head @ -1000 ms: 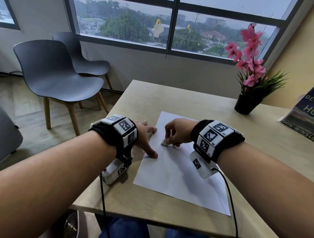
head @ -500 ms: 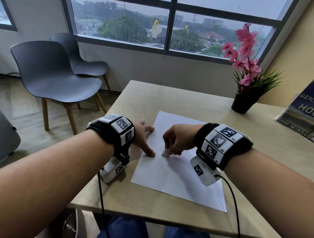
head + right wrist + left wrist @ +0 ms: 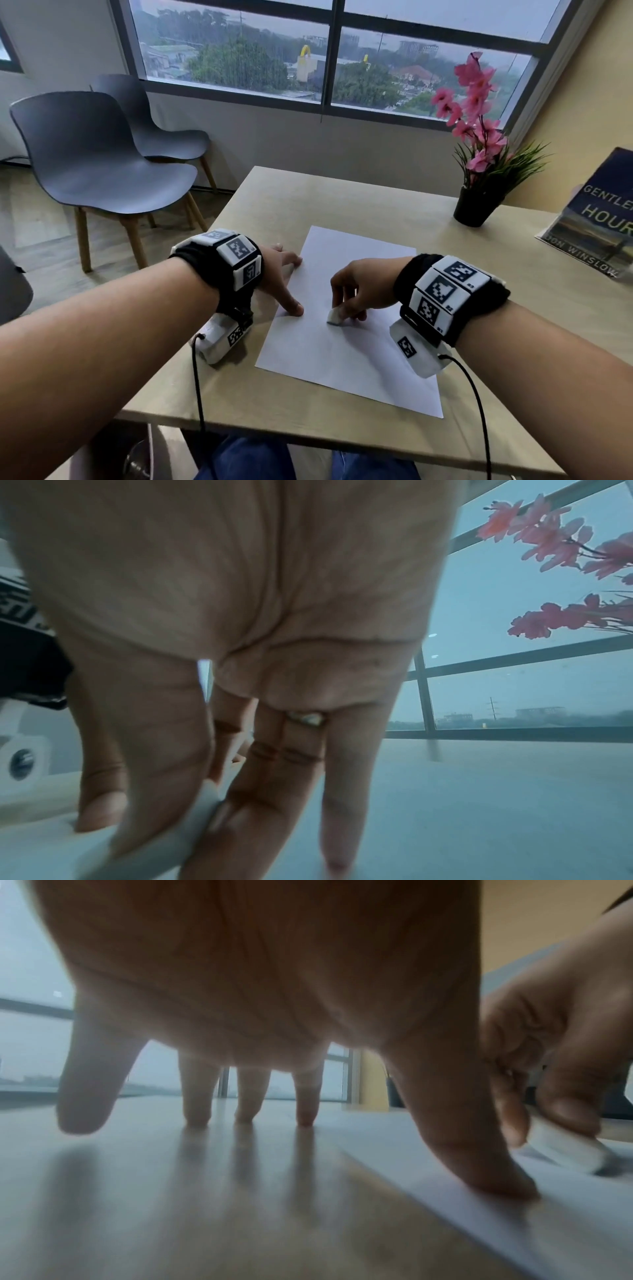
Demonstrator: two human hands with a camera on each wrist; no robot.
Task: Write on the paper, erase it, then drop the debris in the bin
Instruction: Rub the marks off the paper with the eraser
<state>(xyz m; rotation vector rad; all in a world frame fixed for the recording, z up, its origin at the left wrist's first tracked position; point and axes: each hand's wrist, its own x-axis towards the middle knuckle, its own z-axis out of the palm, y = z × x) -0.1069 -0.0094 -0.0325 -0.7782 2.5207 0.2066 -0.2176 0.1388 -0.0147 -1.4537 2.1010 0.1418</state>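
Observation:
A white sheet of paper (image 3: 346, 349) lies on the wooden table (image 3: 342, 202) in front of me. My left hand (image 3: 281, 284) spreads straight fingers (image 3: 493, 1177) over the sheet's left edge, with the thumb pressing on the paper. My right hand (image 3: 356, 294) pinches a small white eraser (image 3: 335, 316) and holds it down on the sheet near its middle. The left wrist view shows the same eraser (image 3: 565, 1150) tilted against the paper (image 3: 565, 1218). Seen from the right wrist, the eraser (image 3: 192, 826) is blurred between thumb and fingers. I see no writing on the sheet and no bin.
A black pot of pink flowers (image 3: 476, 205) stands at the table's back right. A book (image 3: 596, 219) lies at the right edge. Two grey chairs (image 3: 102, 164) stand on the floor to the left, under the window (image 3: 329, 51).
My right hand has slid the eraser down the sheet towards me, a little to the right. The left hand has stayed pressed on the paper's left edge.

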